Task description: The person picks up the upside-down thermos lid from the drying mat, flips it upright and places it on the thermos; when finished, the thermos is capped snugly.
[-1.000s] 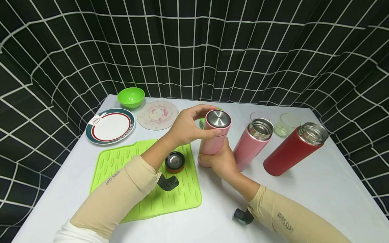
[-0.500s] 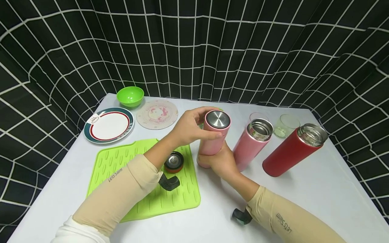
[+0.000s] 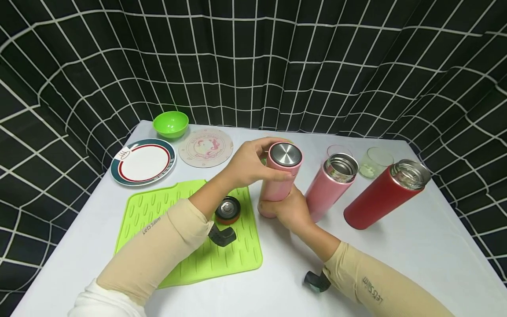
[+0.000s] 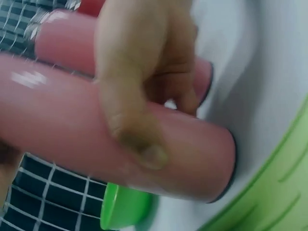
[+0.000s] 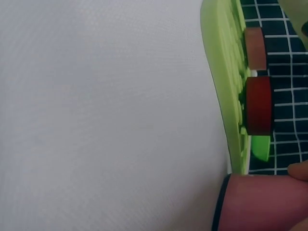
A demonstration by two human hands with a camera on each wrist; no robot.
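Note:
A pink thermos bottle (image 3: 276, 187) with a steel disc on its lid (image 3: 285, 154) stands on the white table. My left hand (image 3: 253, 164) grips it at the top, thumb across the front just below the lid. Lower down, my right hand (image 3: 292, 212) holds the bottle's body near the base. In the left wrist view the right thumb (image 4: 151, 156) lies along the pink wall, and the bottle's dark-edged base is at the table. To the right stand an uncapped pink thermos bottle (image 3: 328, 189) and an uncapped red thermos bottle (image 3: 380, 198).
A green ribbed mat (image 3: 233, 246) lies left, bearing a red lid (image 5: 258, 106) and a pinkish lid (image 5: 255, 48). Behind are a plate (image 3: 144, 163), a green bowl (image 3: 171, 124), a round patterned mat (image 3: 206, 148) and a glass (image 3: 376, 162). Another green bowl (image 4: 126, 207) is partly hidden.

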